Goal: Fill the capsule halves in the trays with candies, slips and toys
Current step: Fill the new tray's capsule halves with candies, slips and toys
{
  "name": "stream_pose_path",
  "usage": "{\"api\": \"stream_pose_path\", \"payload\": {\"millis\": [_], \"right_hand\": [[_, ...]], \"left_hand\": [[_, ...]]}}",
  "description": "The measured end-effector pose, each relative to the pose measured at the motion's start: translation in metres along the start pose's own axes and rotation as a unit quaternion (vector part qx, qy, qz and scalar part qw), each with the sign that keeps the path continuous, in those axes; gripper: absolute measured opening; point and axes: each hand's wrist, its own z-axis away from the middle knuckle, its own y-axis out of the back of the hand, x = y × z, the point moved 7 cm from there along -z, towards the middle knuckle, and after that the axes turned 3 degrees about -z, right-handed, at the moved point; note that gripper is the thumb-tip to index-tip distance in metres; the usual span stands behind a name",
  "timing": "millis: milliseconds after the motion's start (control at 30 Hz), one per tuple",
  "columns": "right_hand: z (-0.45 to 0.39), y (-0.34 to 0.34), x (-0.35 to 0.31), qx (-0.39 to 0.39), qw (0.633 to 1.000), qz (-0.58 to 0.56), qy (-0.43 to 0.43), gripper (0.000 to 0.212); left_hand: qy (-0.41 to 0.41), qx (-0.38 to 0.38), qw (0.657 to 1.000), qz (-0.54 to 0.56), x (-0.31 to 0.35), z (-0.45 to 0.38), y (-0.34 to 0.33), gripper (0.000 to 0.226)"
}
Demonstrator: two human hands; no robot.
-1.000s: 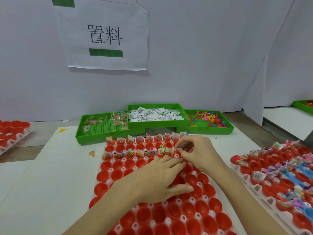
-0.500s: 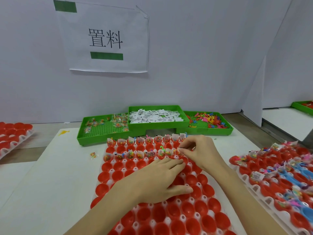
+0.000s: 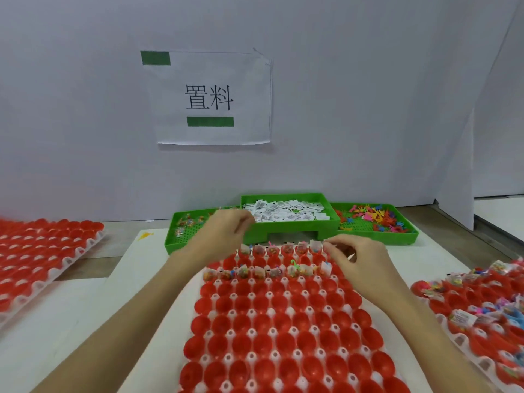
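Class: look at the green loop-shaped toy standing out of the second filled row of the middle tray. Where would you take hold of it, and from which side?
Probably pinch the green toy by its raised loop, coming from straight above. The loop stands above the capsule half's rim, while its lower part sits down among candy and a slip, with filled capsules close on both sides.

left hand (image 3: pixel 226 231) lifted off the tray (image 3: pixel 272 330), reaching toward green bins (image 3: pixel 289 231).
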Motion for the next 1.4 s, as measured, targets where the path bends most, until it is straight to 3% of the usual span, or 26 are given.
{"api": "stream_pose_path", "payload": {"millis": [100,167,333,433,667,767,900,967,1067,1167,1300,1400], "right_hand": [[0.001,-0.006,0.0,-0.02,1.0,0.002,0.004,0.012],[0.001,-0.01,0.001,-0.032,0.999,-0.003,0.002,0.013],[0.003,-0.014,0.0,-0.042,0.999,-0.022,0.01,0.014],[0.003,-0.017,-0.002,-0.05,0.998,-0.013,0.02,0.018],[0.004,-0.016,-0.005,-0.052,0.998,-0.007,0.032,0.022],[0.004,-0.018,-0.008,-0.055,0.998,0.0,0.034,0.024],[0.007,-0.018,-0.012,-0.063,0.998,-0.003,0.029,0.024],[0.008,-0.016,-0.013,-0.065,0.998,-0.01,0.025,0.023],[0.007,-0.013,-0.013,-0.064,0.998,-0.017,0.013,0.02],[0.007,-0.009,-0.015,-0.046,0.998,-0.034,0.003,0.018],[0.005,-0.012,-0.023,-0.02,0.999,-0.033,0.01,0.016],[-0.008,-0.022,-0.032,-0.015,0.999,-0.009,0.029,0.019]], "left_hand": [[0.115,0.015,0.993,-0.035,-0.07,-0.024,0.009,0.022],[0.145,-0.002,0.988,-0.048,-0.098,-0.033,0.004,0.021],[0.122,-0.049,0.991,-0.036,-0.11,-0.048,-0.019,0.028],[0.108,-0.065,0.991,-0.052,-0.108,-0.056,-0.032,0.022],[0.131,0.069,0.989,-0.029,-0.103,-0.05,-0.015,0.024],[0.124,0.131,0.984,-0.005,-0.098,-0.025,0.004,0.015],[0.14,0.149,0.979,0.021,-0.095,0.015,0.018,0.008],[0.162,0.17,0.97,0.058,-0.091,0.035,0.023,0.006],[0.2,0.212,0.936,0.199,-0.08,0.072,0.025,0.008],[0.17,0.195,0.917,0.303,-0.053,0.103,0.02,0.012],[0.104,0.189,0.912,0.348,-0.021,0.129,0.022,0.034],[0.098,0.19,0.906,0.366,-0.02,0.139,0.017,0.026]]}}
